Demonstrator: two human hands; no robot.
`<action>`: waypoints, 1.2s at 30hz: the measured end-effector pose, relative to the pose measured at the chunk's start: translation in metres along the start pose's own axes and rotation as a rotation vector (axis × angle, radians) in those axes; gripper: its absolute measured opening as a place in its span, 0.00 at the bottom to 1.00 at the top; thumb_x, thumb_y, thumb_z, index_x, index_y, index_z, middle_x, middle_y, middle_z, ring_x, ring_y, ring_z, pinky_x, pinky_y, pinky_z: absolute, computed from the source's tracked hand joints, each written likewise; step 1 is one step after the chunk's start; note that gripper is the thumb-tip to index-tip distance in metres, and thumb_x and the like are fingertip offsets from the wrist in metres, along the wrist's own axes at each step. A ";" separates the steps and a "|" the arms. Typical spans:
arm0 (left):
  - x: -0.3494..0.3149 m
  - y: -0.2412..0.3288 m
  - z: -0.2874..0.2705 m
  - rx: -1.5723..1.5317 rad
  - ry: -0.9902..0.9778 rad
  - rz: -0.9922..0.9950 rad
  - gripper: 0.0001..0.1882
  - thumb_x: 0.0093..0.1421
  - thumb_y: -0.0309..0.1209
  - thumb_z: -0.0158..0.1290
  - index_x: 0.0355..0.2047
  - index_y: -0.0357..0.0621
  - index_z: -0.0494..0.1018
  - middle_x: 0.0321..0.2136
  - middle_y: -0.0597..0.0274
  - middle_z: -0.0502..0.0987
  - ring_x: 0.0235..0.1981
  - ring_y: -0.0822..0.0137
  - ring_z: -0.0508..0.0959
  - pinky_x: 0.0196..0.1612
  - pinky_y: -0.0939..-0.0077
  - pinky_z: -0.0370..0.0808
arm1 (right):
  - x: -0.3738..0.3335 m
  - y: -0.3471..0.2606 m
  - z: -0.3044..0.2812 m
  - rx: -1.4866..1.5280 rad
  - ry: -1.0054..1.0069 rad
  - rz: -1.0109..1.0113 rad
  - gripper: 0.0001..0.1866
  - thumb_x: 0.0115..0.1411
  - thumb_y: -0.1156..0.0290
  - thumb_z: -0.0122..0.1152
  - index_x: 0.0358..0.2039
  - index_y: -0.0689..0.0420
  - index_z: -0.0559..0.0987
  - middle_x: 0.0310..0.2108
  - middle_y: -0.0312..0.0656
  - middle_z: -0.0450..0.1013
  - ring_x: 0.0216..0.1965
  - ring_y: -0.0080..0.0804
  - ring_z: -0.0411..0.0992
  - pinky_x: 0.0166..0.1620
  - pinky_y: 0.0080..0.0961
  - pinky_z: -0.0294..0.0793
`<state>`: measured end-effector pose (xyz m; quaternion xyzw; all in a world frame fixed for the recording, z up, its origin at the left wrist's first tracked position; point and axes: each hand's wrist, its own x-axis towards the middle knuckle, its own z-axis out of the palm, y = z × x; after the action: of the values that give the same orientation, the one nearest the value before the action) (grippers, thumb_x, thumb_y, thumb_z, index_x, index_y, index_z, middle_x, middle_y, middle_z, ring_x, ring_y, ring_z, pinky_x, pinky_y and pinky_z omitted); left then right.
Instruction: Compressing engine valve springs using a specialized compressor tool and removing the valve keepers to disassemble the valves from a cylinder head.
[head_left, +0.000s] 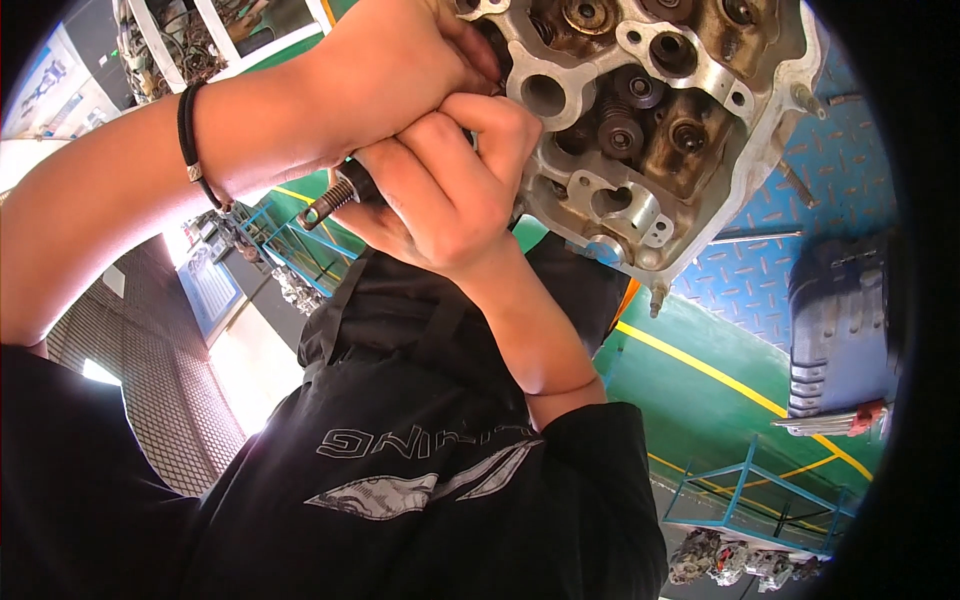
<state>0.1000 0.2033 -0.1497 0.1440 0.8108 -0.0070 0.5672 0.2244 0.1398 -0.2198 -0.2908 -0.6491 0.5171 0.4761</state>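
Note:
A metal engine cylinder head (690,190) fills the upper right, its valve springs (620,130) and round bores showing. My right hand (450,185) is wrapped round a screw-type tool; its threaded rod (328,205), with a hole through the end, and a black collar stick out to the left of the fist. Over it, touching or nearly so, lies my left hand (410,65), with a black band on the wrist. Its fingers curl down at the cylinder head's left edge. What they grip is hidden, and so is the tool's other end.
Beneath the cylinder head is a blue tread-plate surface (745,285), carrying a metal rod (757,237) and a bolt (797,184). A dark blue moulded case (840,325) stands at right. Blue stands (745,495) with engine parts are on the yellow-lined green floor (660,400).

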 end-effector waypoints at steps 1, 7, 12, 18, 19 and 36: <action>-0.003 0.001 -0.001 -0.002 -0.016 0.032 0.07 0.59 0.21 0.57 0.34 0.33 0.85 0.29 0.52 0.86 0.27 0.70 0.82 0.35 0.77 0.80 | 0.000 0.000 0.000 -0.003 -0.005 0.006 0.21 0.30 0.60 0.72 0.30 0.52 0.86 0.32 0.30 0.75 0.40 0.37 0.66 0.42 0.34 0.63; -0.005 -0.002 0.002 -0.004 -0.005 -0.034 0.07 0.62 0.21 0.56 0.38 0.28 0.79 0.34 0.61 0.83 0.33 0.75 0.81 0.38 0.79 0.79 | -0.004 -0.001 0.000 0.001 -0.028 0.004 0.24 0.33 0.56 0.71 0.33 0.53 0.84 0.35 0.31 0.73 0.43 0.36 0.68 0.48 0.41 0.62; -0.010 -0.010 -0.005 0.088 -0.034 0.123 0.09 0.66 0.21 0.53 0.42 0.29 0.80 0.37 0.57 0.84 0.38 0.73 0.82 0.43 0.77 0.79 | -0.001 0.000 -0.002 -0.001 -0.024 -0.012 0.21 0.38 0.55 0.68 0.32 0.54 0.85 0.35 0.30 0.74 0.43 0.35 0.69 0.47 0.40 0.63; -0.046 -0.054 -0.040 -0.279 0.027 0.358 0.15 0.72 0.26 0.43 0.52 0.33 0.76 0.43 0.51 0.84 0.41 0.65 0.83 0.44 0.73 0.78 | 0.003 -0.003 -0.012 -0.144 -0.194 -0.041 0.17 0.58 0.46 0.66 0.33 0.46 0.87 0.34 0.26 0.79 0.41 0.32 0.64 0.43 0.32 0.62; -0.055 -0.066 -0.043 -0.215 0.112 0.431 0.16 0.73 0.29 0.42 0.53 0.33 0.74 0.43 0.47 0.83 0.41 0.62 0.83 0.44 0.70 0.78 | 0.002 -0.005 -0.007 -0.200 -0.149 -0.049 0.14 0.57 0.47 0.68 0.32 0.43 0.86 0.34 0.24 0.79 0.41 0.31 0.64 0.41 0.28 0.63; -0.036 -0.163 0.068 -0.584 0.000 0.901 0.41 0.60 0.69 0.53 0.35 0.32 0.74 0.21 0.60 0.68 0.15 0.59 0.72 0.16 0.66 0.67 | -0.016 -0.017 0.006 -0.360 0.004 0.111 0.06 0.57 0.50 0.62 0.29 0.31 0.75 0.32 0.21 0.68 0.44 0.29 0.62 0.57 0.25 0.63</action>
<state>0.1344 0.0269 -0.1659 0.3142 0.6369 0.4629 0.5305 0.2267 0.1180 -0.2088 -0.4075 -0.7133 0.4174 0.3884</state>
